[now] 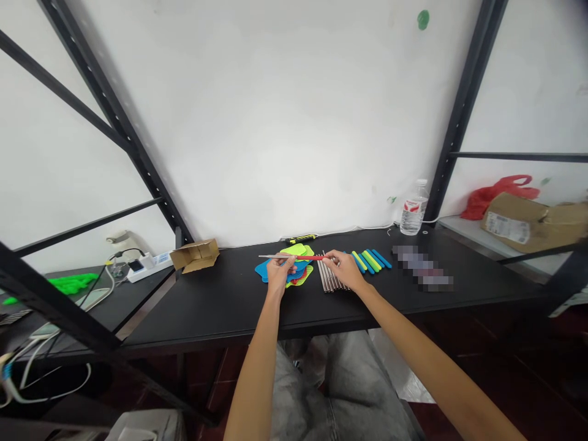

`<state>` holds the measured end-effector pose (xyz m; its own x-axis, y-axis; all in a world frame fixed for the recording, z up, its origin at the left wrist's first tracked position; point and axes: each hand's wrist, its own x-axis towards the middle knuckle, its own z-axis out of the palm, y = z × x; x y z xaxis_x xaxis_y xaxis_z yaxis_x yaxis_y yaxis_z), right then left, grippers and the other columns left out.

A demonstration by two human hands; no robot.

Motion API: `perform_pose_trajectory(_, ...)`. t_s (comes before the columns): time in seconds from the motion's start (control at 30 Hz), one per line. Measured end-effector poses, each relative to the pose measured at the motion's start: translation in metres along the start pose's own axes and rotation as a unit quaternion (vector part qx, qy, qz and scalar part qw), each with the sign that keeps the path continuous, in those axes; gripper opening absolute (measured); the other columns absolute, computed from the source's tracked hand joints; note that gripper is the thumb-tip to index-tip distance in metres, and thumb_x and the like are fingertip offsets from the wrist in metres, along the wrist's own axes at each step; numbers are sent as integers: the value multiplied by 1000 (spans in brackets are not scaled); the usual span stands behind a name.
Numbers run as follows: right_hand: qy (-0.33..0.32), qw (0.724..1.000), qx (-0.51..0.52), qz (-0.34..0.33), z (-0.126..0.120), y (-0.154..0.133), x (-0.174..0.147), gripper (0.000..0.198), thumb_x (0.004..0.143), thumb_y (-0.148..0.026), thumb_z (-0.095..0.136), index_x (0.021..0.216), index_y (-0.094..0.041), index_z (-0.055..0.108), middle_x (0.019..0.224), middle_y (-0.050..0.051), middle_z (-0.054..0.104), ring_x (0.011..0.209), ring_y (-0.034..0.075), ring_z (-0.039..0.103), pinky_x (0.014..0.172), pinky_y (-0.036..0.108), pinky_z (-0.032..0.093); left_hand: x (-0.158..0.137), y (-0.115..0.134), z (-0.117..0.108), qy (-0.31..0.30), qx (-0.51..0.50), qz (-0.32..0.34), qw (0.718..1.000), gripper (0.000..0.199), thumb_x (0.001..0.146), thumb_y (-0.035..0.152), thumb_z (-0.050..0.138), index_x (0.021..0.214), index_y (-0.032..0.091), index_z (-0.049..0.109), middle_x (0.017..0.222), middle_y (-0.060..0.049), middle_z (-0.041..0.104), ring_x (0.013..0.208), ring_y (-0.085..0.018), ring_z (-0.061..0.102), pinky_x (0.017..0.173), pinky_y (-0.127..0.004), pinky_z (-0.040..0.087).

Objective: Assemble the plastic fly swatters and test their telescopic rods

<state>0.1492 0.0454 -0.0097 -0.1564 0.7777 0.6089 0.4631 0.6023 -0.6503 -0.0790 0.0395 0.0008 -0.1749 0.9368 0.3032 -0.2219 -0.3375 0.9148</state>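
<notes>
A thin metal rod (272,256) lies level in front of me, with a red handle (313,258) on its right part. My left hand (280,269) pinches the rod near the middle, fingers closed around it. On the other side, my right hand (342,267) grips the end of the red handle between thumb and fingers. Beneath and behind my left hand are stacked fly swatter heads (263,269) in blue, yellow-green and red. Several metal rods (328,280) lie side by side under my right hand, which partly hides them. Several blue and yellow-green handles (373,261) lie in a row to its right.
A black table (206,306) carries everything. An open cardboard box (196,255) stands at the left, a yellow-black utility knife (301,239) at the back. A water bottle (414,208) stands back right, near a blurred-out item (421,267). Black metal posts (459,110) frame both sides.
</notes>
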Motion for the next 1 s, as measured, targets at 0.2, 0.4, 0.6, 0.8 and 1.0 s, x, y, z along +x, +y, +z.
perform_pose_trajectory(0.2,-4,1000,-4,-5,0,-1,0,37,94,-51,50,88,-22,71,65,1,64,57,17,56,58,28,40,1,-5,-2,-29,16,-8,999,43,63,43,87,86,13,68,75,-4,67,56,-12,61,49,-23,50)
perform_pose_trajectory(0.4,-5,1000,12,-2,-1,-3,-1,38,94,-52,47,86,-22,70,68,1,65,59,18,56,59,29,41,0,-5,-1,-47,20,-12,999,46,62,46,86,89,13,69,68,-2,63,57,-13,61,48,-23,50)
perform_pose_trajectory(0.6,29,998,50,8,-3,-5,0,34,93,-50,50,93,-20,68,79,3,68,65,18,58,63,29,44,-2,1,1,-27,-17,-19,999,51,69,59,79,90,14,65,82,-5,66,53,-9,57,44,-22,46)
perform_pose_trajectory(0.8,40,996,83,22,-4,-3,0,33,93,-49,51,99,-20,65,86,4,68,68,18,59,64,29,45,-3,2,3,-21,-38,-33,999,54,74,70,67,79,18,54,67,1,56,49,-10,54,42,-22,44)
perform_pose_trajectory(1.0,22,998,55,12,-3,-2,0,34,93,-49,51,93,-20,67,78,3,67,65,18,58,62,29,43,-4,1,3,-44,-22,-35,998,53,74,68,69,80,19,50,69,3,54,51,-9,55,40,-19,42)
